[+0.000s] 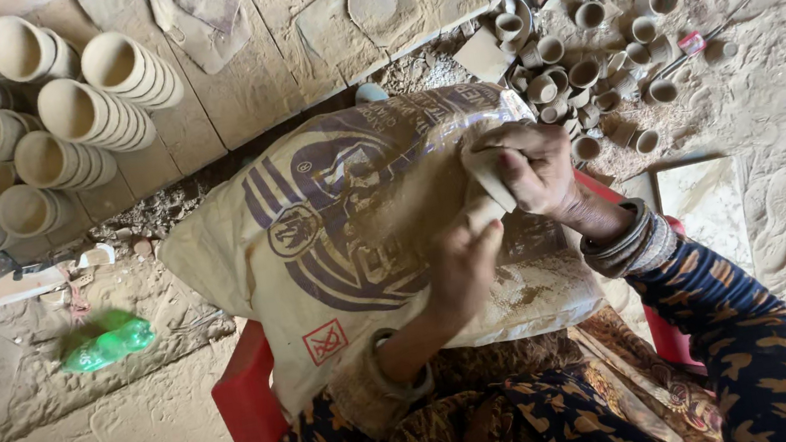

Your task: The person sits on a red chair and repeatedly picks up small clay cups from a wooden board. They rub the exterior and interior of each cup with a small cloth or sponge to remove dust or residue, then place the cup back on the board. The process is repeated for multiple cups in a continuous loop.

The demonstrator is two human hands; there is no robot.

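Clay piece: a pale unfired cup [488,179] sits between your two hands, above the sack on your lap.
Left hand: your left hand [464,267] comes up from below, grip clenched around the lower end of the cup.
Right hand: your right hand [536,168] curls over the top, grip closed on the cup's upper edge, fingers [503,137] bent across it.
Sack: a tan woven sack [334,228] with purple print lies over your knees, dusted with clay, under both hands.
Chair: a red plastic chair [246,409] shows at either side of your lap.
Stacked cups: rows of nested clay cups [90,113] lie on their sides on the wooden boards [246,79] at upper left, well apart from your hands.
Small cups: a loose heap of little clay cups [594,66] rests on the dirt floor just beyond your right hand.
Green wrapper: a crumpled green plastic bag [108,341] lies on the floor at left.
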